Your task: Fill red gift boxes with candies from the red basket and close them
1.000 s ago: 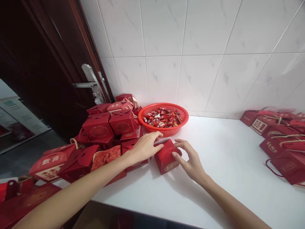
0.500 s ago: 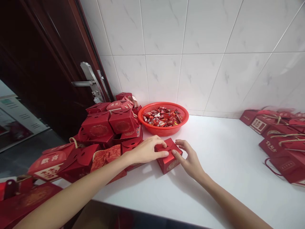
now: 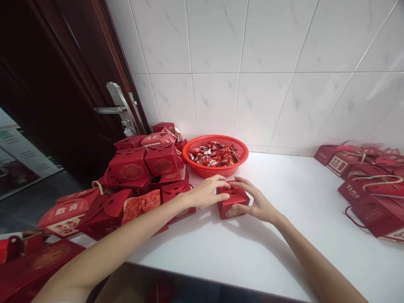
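A small red candy box (image 3: 233, 206) stands upright on the white table, its top flaps folded over and a pale round print on its front. My left hand (image 3: 210, 191) reaches across its left side, thumb and fingers closed on the top flaps. Around the right side curves my right hand (image 3: 257, 202), thumb against the front face and fingers over the top back edge. Both hands grip this same box. Just behind it sits a red plastic basket (image 3: 215, 171) of wrapped candies (image 3: 214, 154). The fingertips partly hide the flaps.
Several red boxes (image 3: 131, 166) are piled on the left, close to my left forearm. More red boxes with cord handles (image 3: 369, 179) stand at the right end of the white table (image 3: 293, 189). A tiled wall (image 3: 265, 101) rises behind, with a dark door (image 3: 78, 54) at left.
The box has turned so its front faces me more, and has shifted slightly right and back. My right hand has moved from its top corner to wrap its right side.
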The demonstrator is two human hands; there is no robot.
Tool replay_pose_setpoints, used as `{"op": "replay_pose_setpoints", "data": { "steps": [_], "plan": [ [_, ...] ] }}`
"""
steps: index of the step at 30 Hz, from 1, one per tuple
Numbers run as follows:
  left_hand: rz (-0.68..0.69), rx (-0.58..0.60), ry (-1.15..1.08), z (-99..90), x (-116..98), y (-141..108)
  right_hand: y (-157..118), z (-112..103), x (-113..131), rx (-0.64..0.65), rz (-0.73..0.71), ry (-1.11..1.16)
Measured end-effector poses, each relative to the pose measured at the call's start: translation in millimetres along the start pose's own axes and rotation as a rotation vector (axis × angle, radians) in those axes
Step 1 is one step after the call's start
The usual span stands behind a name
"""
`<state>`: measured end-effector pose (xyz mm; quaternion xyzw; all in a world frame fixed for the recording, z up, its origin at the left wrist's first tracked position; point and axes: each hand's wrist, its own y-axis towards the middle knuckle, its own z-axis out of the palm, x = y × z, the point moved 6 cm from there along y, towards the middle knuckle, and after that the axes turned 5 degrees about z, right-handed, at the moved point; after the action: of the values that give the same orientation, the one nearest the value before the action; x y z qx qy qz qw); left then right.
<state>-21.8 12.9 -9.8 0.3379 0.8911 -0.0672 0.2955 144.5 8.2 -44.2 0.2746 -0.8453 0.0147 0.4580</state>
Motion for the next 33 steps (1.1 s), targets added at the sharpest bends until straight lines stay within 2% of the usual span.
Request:
{"op": "replay_pose_setpoints", "data": {
  "steps": [3,7,12,15,19,23,26,30,33],
  "plan": [
    [-0.017,0.018,0.075,0.7,-2,-3,0,0,-1,0.003,0.016,-0.074],
    [-0.004,0.041,0.161,2.0,-11,-11,0,0,2,-0.016,-0.040,-0.170],
    [-0.020,0.058,0.132,4.1,-14,-16,-1,-11,3,-0.096,-0.121,-0.307],
    [-0.044,0.035,0.094,2.9,-16,-16,-1,-38,-3,-0.206,-0.118,-0.354],
    [-0.009,0.016,0.057,5.6,-23,-9,-10,-99,-25,-0.437,-0.014,-0.373],
    [0.031,0.007,-0.014,19.1,-31,2,-35,-160,-58,-0.611,0.132,-0.417],
    [0.066,0.012,-0.084,32.9,-33,10,-61,-194,-86,-0.725,0.239,-0.472],
    [0.083,0.027,-0.151,47.5,-30,16,-84,-216,-121,-0.770,0.433,-0.537],
    [0.077,0.019,-0.188,53.5,-27,19,-81,-214,-122,-0.816,0.488,-0.578]
  ]
}}
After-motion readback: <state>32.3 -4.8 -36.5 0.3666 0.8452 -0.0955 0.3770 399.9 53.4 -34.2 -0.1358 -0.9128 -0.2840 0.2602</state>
